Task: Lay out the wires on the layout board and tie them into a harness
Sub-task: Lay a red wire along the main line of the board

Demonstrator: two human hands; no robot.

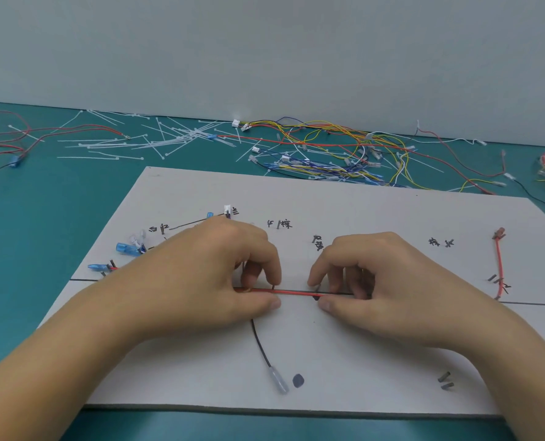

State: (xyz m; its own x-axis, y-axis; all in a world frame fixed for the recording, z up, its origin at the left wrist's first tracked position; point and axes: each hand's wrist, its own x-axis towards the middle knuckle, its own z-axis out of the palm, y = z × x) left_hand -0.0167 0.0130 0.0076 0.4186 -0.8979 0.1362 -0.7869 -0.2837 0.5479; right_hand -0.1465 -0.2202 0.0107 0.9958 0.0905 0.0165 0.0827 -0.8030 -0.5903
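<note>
1. The layout board (360,218) lies flat on the teal table (42,202), marked with black lines, handwritten labels and short pegs.
2. The left hand (214,275) has its fingers curled, with thumb and forefinger pinching the red wire (293,292) that runs along the board's horizontal line.
3. The right hand (376,281) is curled likewise and pinches the same red wire near the left hand; a short stretch of wire shows between them.
4. A black wire (261,345) curves from below the left thumb to a clear terminal near the board's front edge.
5. Blue terminals (126,248) sit at the board's left side, and a second red wire (499,265) lies at its right.
6. Loose wires (344,151) and white cable ties (169,138) lie scattered on the table behind the board
</note>
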